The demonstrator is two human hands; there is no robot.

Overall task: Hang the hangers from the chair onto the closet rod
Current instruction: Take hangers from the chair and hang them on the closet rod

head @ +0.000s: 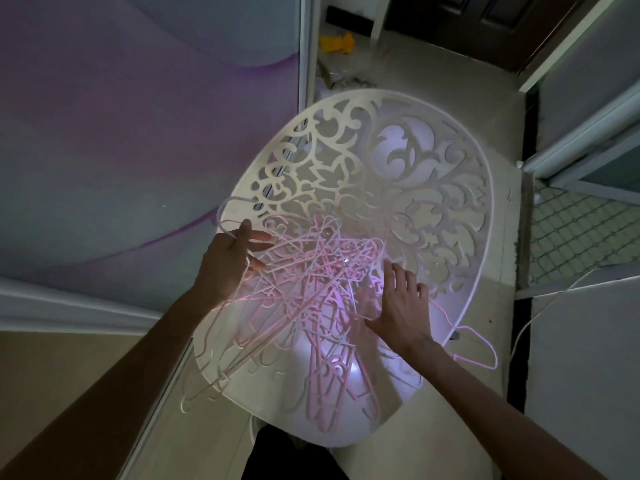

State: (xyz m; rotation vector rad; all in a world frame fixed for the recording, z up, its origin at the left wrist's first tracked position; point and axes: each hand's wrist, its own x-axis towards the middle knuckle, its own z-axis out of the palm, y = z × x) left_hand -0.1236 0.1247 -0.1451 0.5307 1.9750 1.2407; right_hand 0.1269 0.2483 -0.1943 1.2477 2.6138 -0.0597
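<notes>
Head view: left hand (228, 258) fingers around hanger hooks, right hand (401, 303) flat on dim, tangled hangers (304, 299).

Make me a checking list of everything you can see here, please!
Surface: white cut-out chair, standing on pale floor.
Job's things: tangled pile of pink hangers on the seat; one pink hanger hanging off the chair's right edge.
Clutter: yellow object on the floor beyond.
Hands: left hand holds hanger hooks; right hand lies spread on the pile.
Cables: white cord on the right.
Surroundings: purple-patterned panel; dim light; closet rod not seen.
</notes>
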